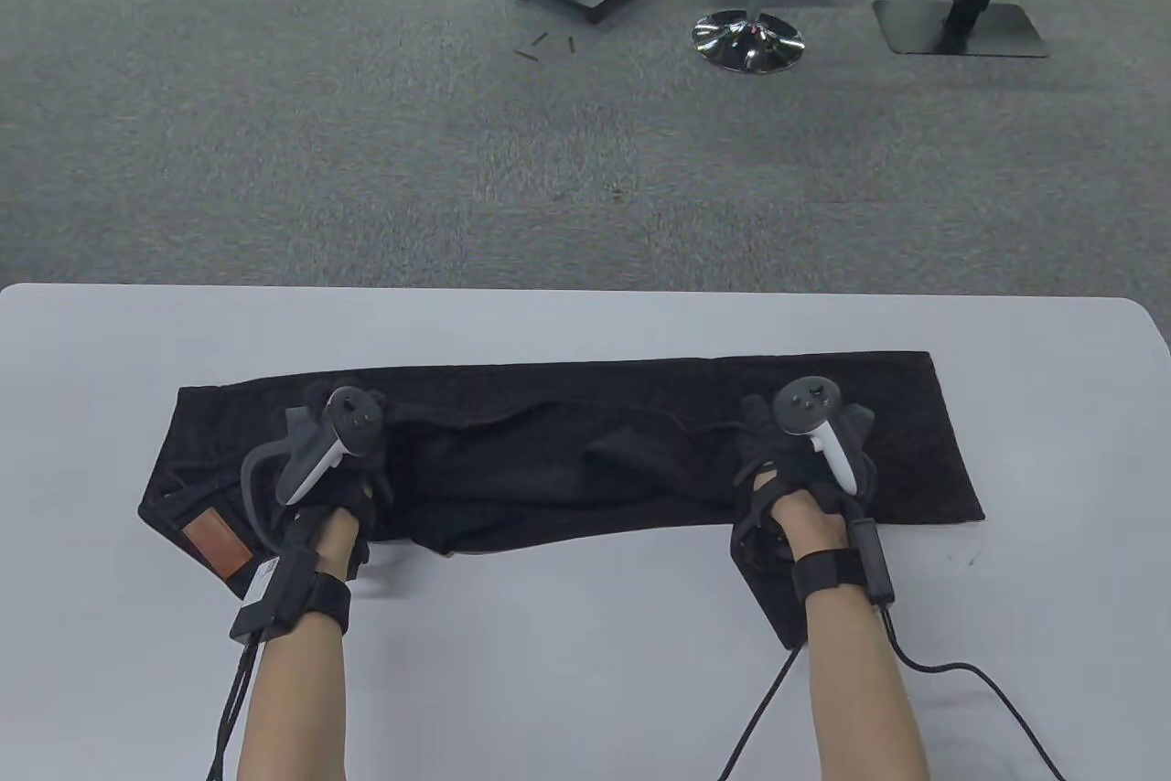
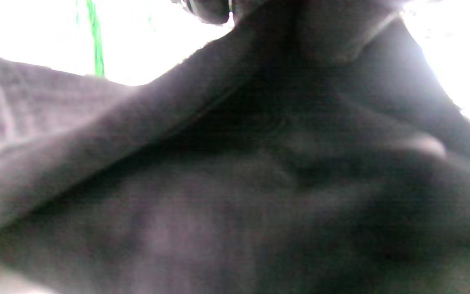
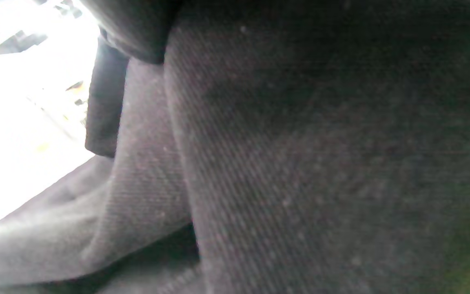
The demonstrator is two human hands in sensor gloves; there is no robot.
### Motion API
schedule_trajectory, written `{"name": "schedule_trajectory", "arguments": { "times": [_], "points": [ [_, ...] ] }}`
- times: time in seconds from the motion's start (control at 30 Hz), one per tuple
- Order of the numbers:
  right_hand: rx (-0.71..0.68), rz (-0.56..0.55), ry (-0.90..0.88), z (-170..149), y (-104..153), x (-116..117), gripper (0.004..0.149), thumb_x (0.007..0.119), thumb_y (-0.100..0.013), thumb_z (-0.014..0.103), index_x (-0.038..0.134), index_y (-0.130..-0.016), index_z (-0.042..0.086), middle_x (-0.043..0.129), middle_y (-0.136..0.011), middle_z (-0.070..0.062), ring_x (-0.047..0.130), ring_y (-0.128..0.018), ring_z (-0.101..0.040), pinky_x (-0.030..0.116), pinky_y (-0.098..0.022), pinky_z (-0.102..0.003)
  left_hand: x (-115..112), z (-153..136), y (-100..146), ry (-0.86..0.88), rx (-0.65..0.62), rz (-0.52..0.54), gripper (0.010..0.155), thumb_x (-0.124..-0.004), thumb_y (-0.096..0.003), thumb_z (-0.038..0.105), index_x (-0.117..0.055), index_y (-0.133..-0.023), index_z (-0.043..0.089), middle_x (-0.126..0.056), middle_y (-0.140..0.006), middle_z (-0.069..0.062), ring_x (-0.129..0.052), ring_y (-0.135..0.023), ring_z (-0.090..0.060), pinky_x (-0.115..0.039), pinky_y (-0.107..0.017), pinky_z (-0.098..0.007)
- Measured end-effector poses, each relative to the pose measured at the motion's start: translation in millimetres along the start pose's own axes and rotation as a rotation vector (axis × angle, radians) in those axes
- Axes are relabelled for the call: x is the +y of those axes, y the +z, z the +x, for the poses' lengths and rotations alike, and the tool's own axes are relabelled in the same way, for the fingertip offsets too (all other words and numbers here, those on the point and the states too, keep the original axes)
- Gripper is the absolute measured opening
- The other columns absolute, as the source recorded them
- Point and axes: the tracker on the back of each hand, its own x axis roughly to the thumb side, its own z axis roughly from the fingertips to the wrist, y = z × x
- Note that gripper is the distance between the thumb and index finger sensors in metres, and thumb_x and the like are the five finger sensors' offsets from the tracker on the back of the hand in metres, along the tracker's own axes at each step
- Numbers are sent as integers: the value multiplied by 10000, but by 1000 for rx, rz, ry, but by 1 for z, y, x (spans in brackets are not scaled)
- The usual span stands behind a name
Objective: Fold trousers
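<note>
We see 2 gloved hands on the white bench (image 1: 585, 635). The left hand (image 1: 334, 488) rests on the black trousers (image 1: 549, 452) near the waistband, beside a brown label (image 1: 218, 546); the right hand (image 1: 805, 470) rests near the hem end. Whether either grip is clenched on the cloth, we cannot tell. The trousers lie lengthwise across the bench. Beyond, grey carpet (image 1: 366, 132) carries stand bases (image 1: 748, 40).
</note>
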Motion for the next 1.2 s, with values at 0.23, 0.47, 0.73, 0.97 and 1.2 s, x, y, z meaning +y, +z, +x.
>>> {"name": "schedule_trajectory", "arguments": {
  "times": [0.23,0.47,0.73,0.97,1.2],
  "points": [
    [76,103,43,-13,-13,24,550,665,-517,461,448,-1020,417,348,-1145,27,284,-1100,-254,244,-758,-632,-30,-5,-12,44,57,-197,665,-660,-570,546,-373,-1157,419,-407,-1219,127,-382,-1210,-217,-346,-836,-606],
    [52,76,138,-12,0,26,544,671,-509,467,481,-1014,395,410,-1130,4,355,-1088,-271,308,-754,-633,-32,-7,-8,62,53,-235,650,-667,-570,522,-400,-1151,401,-435,-1204,85,-453,-1186,-256,-392,-819,-622],
    [15,67,173,-26,39,28,539,688,-498,483,541,-1004,368,496,-1108,-12,438,-1075,-284,366,-751,-635,-44,-18,37,39,26,-167,639,-694,-561,500,-442,-1138,389,-483,-1183,67,-495,-1169,-264,-404,-807,-634],
    [-47,218,214,-40,73,15,535,696,-502,481,591,-1007,341,556,-1108,-38,528,-1059,-315,471,-734,-625,-24,-39,69,64,20,-346,609,-691,-578,478,-495,-1148,390,-555,-1187,67,-580,-1167,-269,-509,-803,-630],
    [-14,295,-193,-71,86,-46,518,774,-498,408,684,-983,248,831,-979,-95,725,-965,-379,522,-718,-620,30,-66,89,31,37,-90,542,-713,-567,454,-658,-1094,342,-689,-1138,69,-668,-1137,-269,-561,-797,-594]
  ]
}}
